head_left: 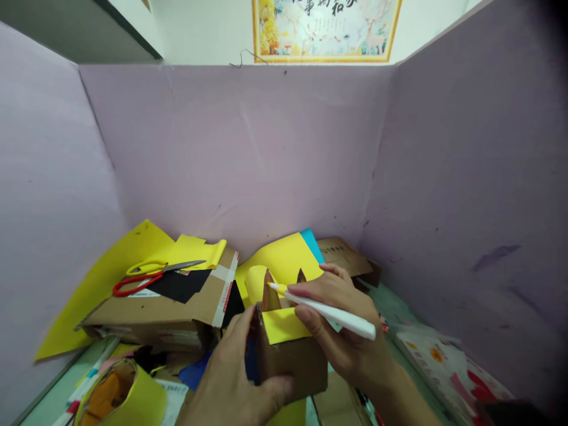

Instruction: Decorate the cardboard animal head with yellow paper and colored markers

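Observation:
A small cardboard box (295, 364) with yellow paper (286, 324) on its top is gripped from the left by my left hand (239, 367), thumb across its near face. Two pointed ear-like pieces stand up at the top of the box; the left ear piece (270, 291) is brownish with a dark edge. My right hand (341, 319) pinches a white marker (341, 316) with a yellow tip end. The marker's tip meets or nearly meets the left ear piece; I cannot tell which. The far side of the box is hidden.
On the left, red-and-yellow scissors (155, 275) and black paper lie on a larger cardboard box (177, 310). Yellow sheets (284, 251) lean at the back. A yellow-wrapped tube (133, 396) sits front left, and a printed plastic packet (448, 373) lies right. Purple-grey panels (248, 148) enclose three sides.

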Demonstrator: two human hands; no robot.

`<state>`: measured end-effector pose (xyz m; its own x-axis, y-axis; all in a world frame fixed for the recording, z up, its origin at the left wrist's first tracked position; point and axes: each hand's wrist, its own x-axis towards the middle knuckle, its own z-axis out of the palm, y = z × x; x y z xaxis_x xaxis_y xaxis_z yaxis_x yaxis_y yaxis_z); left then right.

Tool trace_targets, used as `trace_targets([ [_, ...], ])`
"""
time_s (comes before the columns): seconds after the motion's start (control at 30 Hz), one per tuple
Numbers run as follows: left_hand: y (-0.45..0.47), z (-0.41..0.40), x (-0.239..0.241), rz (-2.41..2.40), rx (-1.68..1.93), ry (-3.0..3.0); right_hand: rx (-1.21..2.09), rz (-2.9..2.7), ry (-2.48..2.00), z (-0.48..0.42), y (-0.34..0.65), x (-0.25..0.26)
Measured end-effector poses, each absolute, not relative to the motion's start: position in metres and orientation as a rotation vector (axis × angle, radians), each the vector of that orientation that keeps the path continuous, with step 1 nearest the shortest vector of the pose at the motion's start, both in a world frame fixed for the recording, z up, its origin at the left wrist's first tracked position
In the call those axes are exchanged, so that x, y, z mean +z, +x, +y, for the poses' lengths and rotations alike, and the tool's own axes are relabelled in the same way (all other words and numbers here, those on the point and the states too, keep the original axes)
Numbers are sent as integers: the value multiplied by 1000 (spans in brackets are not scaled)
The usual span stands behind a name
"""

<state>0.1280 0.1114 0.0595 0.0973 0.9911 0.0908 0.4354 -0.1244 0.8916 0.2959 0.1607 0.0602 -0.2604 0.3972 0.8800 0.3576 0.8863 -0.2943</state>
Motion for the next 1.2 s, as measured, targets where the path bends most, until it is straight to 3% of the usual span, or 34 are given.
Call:
trace_targets([
  [0.3, 130, 111, 63, 1473, 937, 1647, 195, -1901, -561, 155, 295, 65],
  [0.6, 125, 111, 53, 1412, 1010, 1691, 80, -1833, -611, 159, 297, 63],
  [1.2, 126, 112, 52, 1420, 1039, 1694, 163, -1878, -630, 159, 301, 63],
])
